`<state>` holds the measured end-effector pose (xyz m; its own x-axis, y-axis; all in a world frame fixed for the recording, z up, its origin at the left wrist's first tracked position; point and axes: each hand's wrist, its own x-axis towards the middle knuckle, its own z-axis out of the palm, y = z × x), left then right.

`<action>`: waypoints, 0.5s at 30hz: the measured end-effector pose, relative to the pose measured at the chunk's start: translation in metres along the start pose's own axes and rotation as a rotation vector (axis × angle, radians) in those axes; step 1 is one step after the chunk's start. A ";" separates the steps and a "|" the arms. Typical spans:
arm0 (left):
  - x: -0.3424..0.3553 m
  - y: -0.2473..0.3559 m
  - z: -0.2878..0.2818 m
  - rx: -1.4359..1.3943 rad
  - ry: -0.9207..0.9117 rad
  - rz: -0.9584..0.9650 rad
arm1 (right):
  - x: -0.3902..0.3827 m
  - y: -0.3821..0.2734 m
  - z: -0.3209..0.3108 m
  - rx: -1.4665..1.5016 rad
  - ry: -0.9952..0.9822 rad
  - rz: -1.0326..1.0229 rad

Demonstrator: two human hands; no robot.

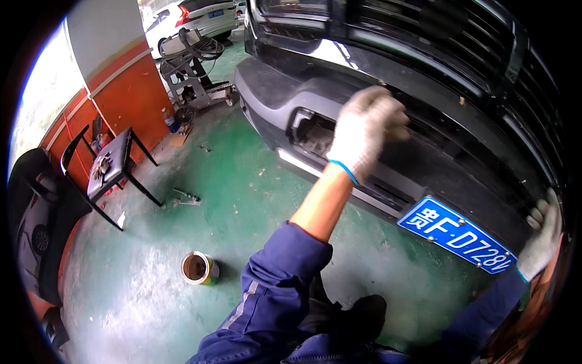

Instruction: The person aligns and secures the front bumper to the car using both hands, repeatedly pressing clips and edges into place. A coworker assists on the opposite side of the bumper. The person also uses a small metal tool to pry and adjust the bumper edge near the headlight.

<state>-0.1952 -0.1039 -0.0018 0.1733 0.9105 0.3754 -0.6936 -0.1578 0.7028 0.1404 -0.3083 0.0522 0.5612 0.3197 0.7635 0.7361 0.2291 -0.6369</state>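
The front of a dark car fills the upper right, with its grey-black bumper (273, 91) below the slatted grille (424, 36). My left hand (367, 130), in a white knit glove with a blue cuff, is over the bumper beside a rectangular opening (312, 130). Its fingers are curled; anything within them is hidden. At the far right, my gloved right hand (542, 239) lies against the bumper's side by the blue license plate (458, 233), fingers stretched out. Whether the left hand touches the bumper, I cannot tell.
An open can (195, 268) stands on the green floor (145, 242). To the left is a black chair (112, 161) with gloves on its seat. Small metal tools (187, 197) lie nearby. A wheeled machine with cables (191, 67) and a white car (203, 24) stand farther back.
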 end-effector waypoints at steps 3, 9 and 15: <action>0.046 0.036 -0.086 -0.257 0.087 0.099 | -0.053 -0.065 0.091 0.047 -0.399 0.007; 0.111 0.070 -0.193 -0.564 0.259 -0.097 | -0.084 -0.071 0.249 0.808 -0.725 0.424; 0.177 0.060 -0.251 -0.593 0.137 -0.105 | -0.089 -0.065 0.318 1.150 -0.448 0.561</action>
<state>-0.3817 0.1434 -0.0449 0.1975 0.9567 0.2138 -0.9552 0.1387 0.2615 -0.0775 -0.0596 -0.0080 0.3463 0.8419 0.4139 -0.4035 0.5320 -0.7444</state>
